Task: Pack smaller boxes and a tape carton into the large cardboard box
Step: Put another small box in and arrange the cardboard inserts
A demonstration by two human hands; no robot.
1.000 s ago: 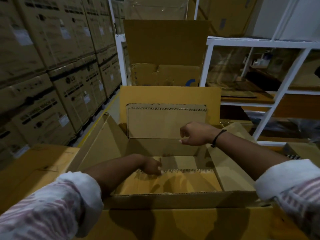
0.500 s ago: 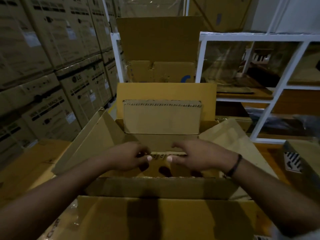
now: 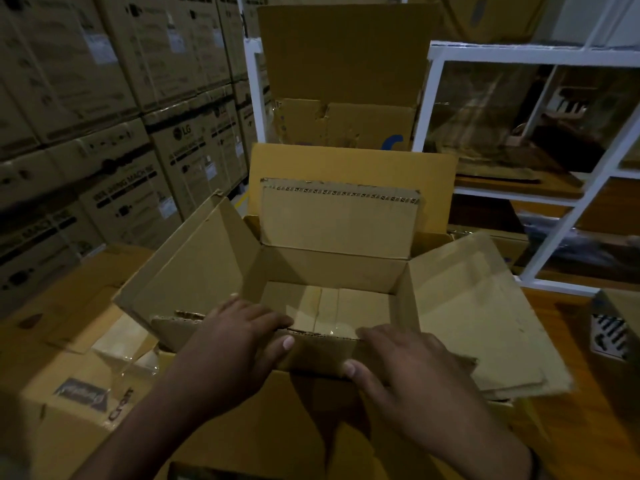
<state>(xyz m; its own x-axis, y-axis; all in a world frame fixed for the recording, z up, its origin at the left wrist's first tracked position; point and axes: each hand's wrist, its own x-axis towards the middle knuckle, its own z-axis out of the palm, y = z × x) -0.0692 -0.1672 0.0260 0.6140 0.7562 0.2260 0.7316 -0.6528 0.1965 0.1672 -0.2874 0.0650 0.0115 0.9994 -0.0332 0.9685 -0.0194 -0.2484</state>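
Observation:
A brown cardboard box (image 3: 329, 271) stands open in front of me, its taped floor bare and its side flaps spread left and right. It sits within the large yellow cardboard box (image 3: 349, 164), whose back flap rises behind it. My left hand (image 3: 239, 337) and my right hand (image 3: 405, 362) both hold the brown box's near flap (image 3: 318, 351). On each hand the fingers lie over the flap's top edge and the thumb presses its near face. No tape carton is in sight.
Stacked printed cartons (image 3: 114, 140) wall off the left. A white shelf rack (image 3: 519, 53) stands at the right, another open carton (image 3: 343, 74) behind. A labelled yellow box (image 3: 79, 393) lies at lower left, a box with a striped label (image 3: 609, 330) at far right.
Both hands came out of the brown box and took the near flap by its edge. The flap swung from folded inward toward me, uncovering the box floor.

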